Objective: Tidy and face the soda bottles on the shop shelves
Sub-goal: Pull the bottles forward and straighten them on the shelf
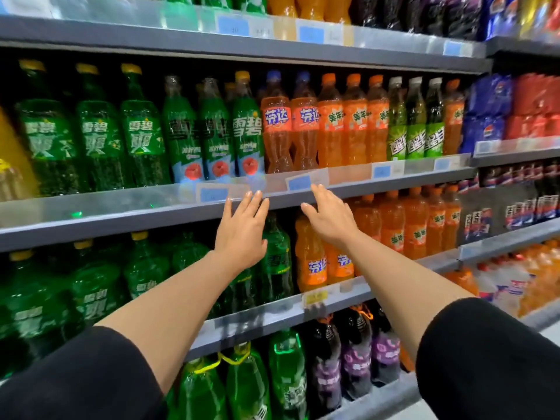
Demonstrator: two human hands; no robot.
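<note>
Both my hands are raised in front of the middle shelf edge (121,207) with fingers straight and nothing in them. My left hand (242,231) is just below the green Sprite bottle with the pink fruit label (247,128). My right hand (328,216) is under two orange Fanta bottles (277,122) with blue caps. Neither hand touches a bottle. Left of these stand dark green Sprite bottles (97,131) with yellow caps. To the right are orange Mirinda bottles (354,122), then light green bottles (416,119) with white caps.
The shelf below holds large green bottles (278,256) and orange bottles (310,256) behind my forearms. Purple and green large bottles (354,353) fill the lowest shelf. Blue and red can packs (512,104) sit on the unit at right. Price tags (298,181) line the shelf rails.
</note>
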